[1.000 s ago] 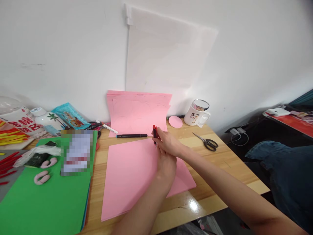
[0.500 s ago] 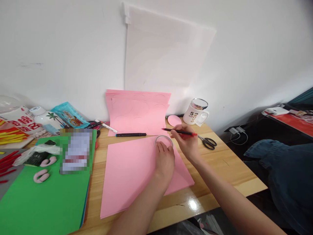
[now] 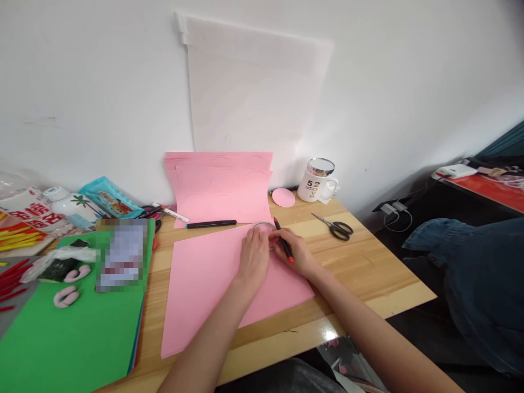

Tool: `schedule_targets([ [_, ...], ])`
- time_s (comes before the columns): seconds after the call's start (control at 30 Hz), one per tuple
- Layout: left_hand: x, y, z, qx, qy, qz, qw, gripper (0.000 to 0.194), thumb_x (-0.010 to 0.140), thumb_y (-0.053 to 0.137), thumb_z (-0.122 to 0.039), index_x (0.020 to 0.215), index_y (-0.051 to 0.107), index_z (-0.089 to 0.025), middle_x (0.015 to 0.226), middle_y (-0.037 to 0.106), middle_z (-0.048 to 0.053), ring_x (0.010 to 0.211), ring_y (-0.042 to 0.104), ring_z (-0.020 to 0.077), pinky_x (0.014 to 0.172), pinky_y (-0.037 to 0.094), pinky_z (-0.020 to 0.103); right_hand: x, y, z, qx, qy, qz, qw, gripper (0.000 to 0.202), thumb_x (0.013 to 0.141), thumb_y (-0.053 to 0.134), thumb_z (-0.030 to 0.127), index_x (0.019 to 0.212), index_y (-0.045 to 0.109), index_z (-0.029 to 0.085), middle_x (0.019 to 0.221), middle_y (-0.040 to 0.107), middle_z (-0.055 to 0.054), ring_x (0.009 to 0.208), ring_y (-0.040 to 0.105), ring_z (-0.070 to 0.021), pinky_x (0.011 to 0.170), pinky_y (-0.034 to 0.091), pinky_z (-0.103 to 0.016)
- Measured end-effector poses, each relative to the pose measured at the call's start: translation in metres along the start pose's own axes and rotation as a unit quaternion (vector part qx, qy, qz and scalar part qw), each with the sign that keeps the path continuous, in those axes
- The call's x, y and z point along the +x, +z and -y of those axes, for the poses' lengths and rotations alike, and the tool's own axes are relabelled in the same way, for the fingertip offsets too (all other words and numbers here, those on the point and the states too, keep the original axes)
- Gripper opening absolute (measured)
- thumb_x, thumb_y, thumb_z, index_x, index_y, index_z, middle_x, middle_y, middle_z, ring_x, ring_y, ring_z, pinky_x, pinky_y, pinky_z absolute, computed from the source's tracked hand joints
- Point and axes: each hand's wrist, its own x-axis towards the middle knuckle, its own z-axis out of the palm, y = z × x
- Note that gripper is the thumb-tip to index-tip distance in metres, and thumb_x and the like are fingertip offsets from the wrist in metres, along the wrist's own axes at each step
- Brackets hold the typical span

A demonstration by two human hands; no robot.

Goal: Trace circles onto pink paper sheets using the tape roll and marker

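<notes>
Pink paper sheets [image 3: 204,289] lie stacked on the wooden table. Near their top right corner rests a round, clear ring-edged object [image 3: 264,224], mostly hidden under my fingers. My left hand [image 3: 254,255] presses on it with its fingers close together. Beside it on the right, my right hand [image 3: 292,251] grips a black pen with red ends [image 3: 284,240], held steeply slanted. More pink sheets with drawn circles [image 3: 223,188] lean against the wall behind. A black marker [image 3: 212,224] lies between the two groups of pink paper.
Right of the paper lie scissors [image 3: 339,229], with a white mug [image 3: 315,183] and a pink paper circle [image 3: 284,197] behind. Green paper [image 3: 69,338] at the left bears a pixelated item, earphones and a wrapper. A bottle [image 3: 67,204] and blue packet [image 3: 110,197] stand farther back.
My right hand has come down to the paper beside my left hand, and the pen has turned from nearly level to steep. The whole view has shifted slightly.
</notes>
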Motion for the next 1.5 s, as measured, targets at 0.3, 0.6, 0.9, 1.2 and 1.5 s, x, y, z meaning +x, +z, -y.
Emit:
schedule_targets([
  [0.3, -0.046, -0.018, 0.037, -0.038, 0.017, 0.005, 0.999, 0.006, 0.089, 0.056, -0.018, 0.087, 0.052, -0.015, 0.089, 0.054, 0.006, 0.086, 0.053, 0.0218, 0.075, 0.051, 0.037, 0.0, -0.011, -0.003, 0.038, -0.008, 0.028, 0.999, 0.007, 0.084, 0.061, 0.024, 0.087, 0.062, 0.018, 0.09, 0.063, -0.007, 0.086, 0.063, -0.02, 0.078, 0.051, -0.034],
  [0.6, -0.06, -0.01, 0.051, 0.038, 0.08, -0.047, 0.995, 0.02, 0.092, 0.035, -0.007, 0.088, 0.054, -0.014, 0.094, 0.055, 0.01, 0.092, 0.054, 0.0244, 0.079, 0.05, 0.04, -0.048, -0.028, 0.047, 0.027, -0.021, -0.004, 0.999, 0.005, 0.089, 0.059, 0.026, 0.086, 0.061, 0.022, 0.089, 0.062, -0.006, 0.086, 0.064, -0.0194, 0.073, 0.051, -0.03],
  [0.9, -0.063, -0.023, 0.058, -0.104, 0.086, -0.103, 0.985, 0.017, 0.097, 0.039, -0.021, 0.103, 0.054, -0.017, 0.101, 0.059, 0.01, 0.097, 0.057, 0.022, 0.084, 0.052, 0.04, -0.069, -0.019, 0.047, 0.019, -0.022, 0.011, 1.0, 0.002, 0.088, 0.06, 0.021, 0.087, 0.061, 0.023, 0.086, 0.063, -0.006, 0.09, 0.064, -0.0211, 0.072, 0.053, -0.03],
  [1.2, -0.068, -0.03, 0.048, -0.208, 0.183, -0.01, 0.961, 0.013, 0.083, 0.067, -0.026, 0.093, 0.062, -0.019, 0.11, 0.059, 0.009, 0.102, 0.055, 0.0214, 0.084, 0.051, 0.036, -0.07, -0.013, 0.042, 0.005, -0.028, -0.003, 1.0, 0.023, 0.085, 0.064, 0.022, 0.106, 0.058, 0.025, 0.11, 0.067, -0.011, 0.11, 0.062, -0.0262, 0.089, 0.053, -0.042],
  [1.5, -0.07, -0.026, 0.05, -0.199, 0.184, -0.029, 0.962, 0.007, 0.086, 0.063, -0.023, 0.09, 0.061, -0.018, 0.109, 0.059, 0.01, 0.098, 0.056, 0.0215, 0.082, 0.053, 0.036, -0.071, -0.011, 0.038, 0.008, -0.006, -0.007, 1.0, 0.025, 0.086, 0.064, 0.024, 0.109, 0.055, 0.026, 0.112, 0.066, -0.011, 0.111, 0.062, -0.0261, 0.089, 0.054, -0.043],
])
